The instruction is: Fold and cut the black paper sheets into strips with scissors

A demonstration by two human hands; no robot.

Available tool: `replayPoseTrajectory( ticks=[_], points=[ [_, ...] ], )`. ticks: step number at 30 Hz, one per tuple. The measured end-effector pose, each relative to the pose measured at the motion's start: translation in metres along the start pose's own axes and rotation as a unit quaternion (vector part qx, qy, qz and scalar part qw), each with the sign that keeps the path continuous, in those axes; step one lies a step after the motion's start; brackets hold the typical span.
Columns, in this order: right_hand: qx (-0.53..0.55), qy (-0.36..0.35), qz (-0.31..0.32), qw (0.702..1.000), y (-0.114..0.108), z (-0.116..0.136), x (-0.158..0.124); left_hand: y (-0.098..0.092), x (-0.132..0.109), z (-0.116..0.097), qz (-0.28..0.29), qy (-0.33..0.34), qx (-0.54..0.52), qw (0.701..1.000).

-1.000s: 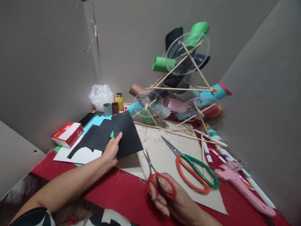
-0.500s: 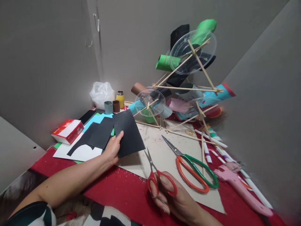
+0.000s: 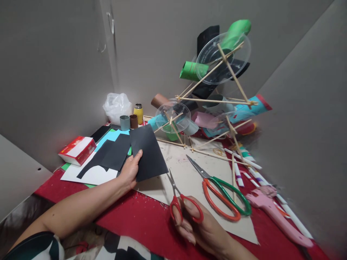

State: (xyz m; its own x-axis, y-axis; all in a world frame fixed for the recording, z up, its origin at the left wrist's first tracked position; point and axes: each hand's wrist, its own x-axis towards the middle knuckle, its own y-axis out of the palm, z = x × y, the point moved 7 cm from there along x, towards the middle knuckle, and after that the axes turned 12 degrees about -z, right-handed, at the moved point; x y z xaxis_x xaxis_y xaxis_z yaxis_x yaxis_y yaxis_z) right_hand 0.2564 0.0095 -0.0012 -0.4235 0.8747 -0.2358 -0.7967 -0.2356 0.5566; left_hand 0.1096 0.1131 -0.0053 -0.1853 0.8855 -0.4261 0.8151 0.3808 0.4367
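My left hand [image 3: 131, 169] pinches a black sheet of paper [image 3: 149, 153] by its left edge, thumb on top. Through the red finger loops of small scissors [image 3: 175, 187] go the fingers of my right hand [image 3: 195, 220]. Their blades stand slightly apart, with the tips close by the sheet's lower right corner; whether they touch it I cannot tell. Large scissors [image 3: 217, 189] with one orange and one green handle lie on the pale board [image 3: 176, 159], right of my right hand. More black paper [image 3: 111, 153] lies on white and blue sheets behind my left hand.
Wheel models of sticks, plastic lids [image 3: 223, 57] and paper tubes stand at the back right. A red tissue pack [image 3: 77, 150], a plastic bag [image 3: 118, 106] and a yellow bottle [image 3: 138, 113] are at the left and back. A pink glue gun [image 3: 282, 216] lies on the red cloth [image 3: 135, 216].
Almost nothing differs. Both hands keep their hold on the black sheet and the small scissors, and the view has shifted very slightly.
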Motion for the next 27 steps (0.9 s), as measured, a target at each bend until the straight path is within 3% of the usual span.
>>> replayPoseTrajectory(
  ticks=[27],
  points=[
    [0.077, -0.004, -0.034, 0.996, -0.0033, -0.0027, 0.0046, 0.0080, -0.0091, -0.0001, 0.037, 0.078, 0.000, 0.996]
  ],
)
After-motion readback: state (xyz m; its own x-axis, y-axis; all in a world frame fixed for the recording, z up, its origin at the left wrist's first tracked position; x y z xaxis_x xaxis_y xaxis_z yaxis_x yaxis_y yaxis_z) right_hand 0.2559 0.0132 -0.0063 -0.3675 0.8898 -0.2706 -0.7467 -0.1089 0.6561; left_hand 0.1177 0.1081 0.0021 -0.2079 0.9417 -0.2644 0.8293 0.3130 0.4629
